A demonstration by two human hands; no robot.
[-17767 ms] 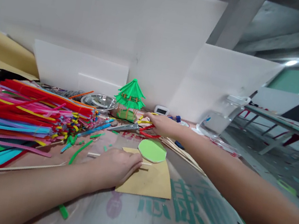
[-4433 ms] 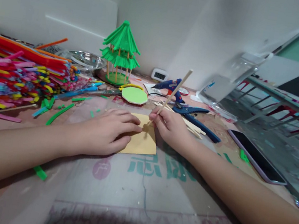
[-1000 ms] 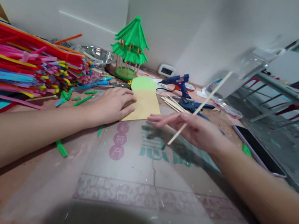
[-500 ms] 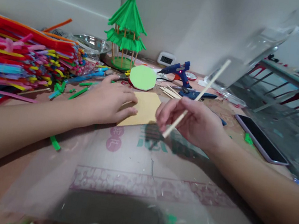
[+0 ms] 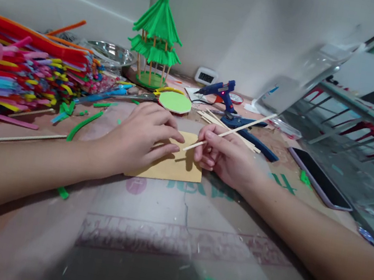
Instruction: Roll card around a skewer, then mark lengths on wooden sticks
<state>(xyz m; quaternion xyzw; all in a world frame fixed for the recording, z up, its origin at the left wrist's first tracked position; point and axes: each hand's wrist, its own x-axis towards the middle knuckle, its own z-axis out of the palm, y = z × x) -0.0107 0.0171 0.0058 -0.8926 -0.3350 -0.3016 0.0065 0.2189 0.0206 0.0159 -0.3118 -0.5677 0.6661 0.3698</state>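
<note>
**Stick slants from low left to high right over the card**

Your right hand has its grip closed on a thin wooden stick, pinched between thumb and fingertips close to the stick's lower end. The stick's long axis runs on a slant. Its near end points left and down at the tan card, just beside your left forefinger. Its far end points right and up, away from you, and passes over the blue pliers. Whether the low tip touches the card cannot be told.

Your left hand lies palm down on the card, grip open and holding nothing, fingers stretched toward the stick's tip. The card lies flat on the table.

Beyond the card sit a green disc, a green pagoda model and a blue glue gun. A pile of pipe cleaners lies to your left, and a phone to your right.
</note>
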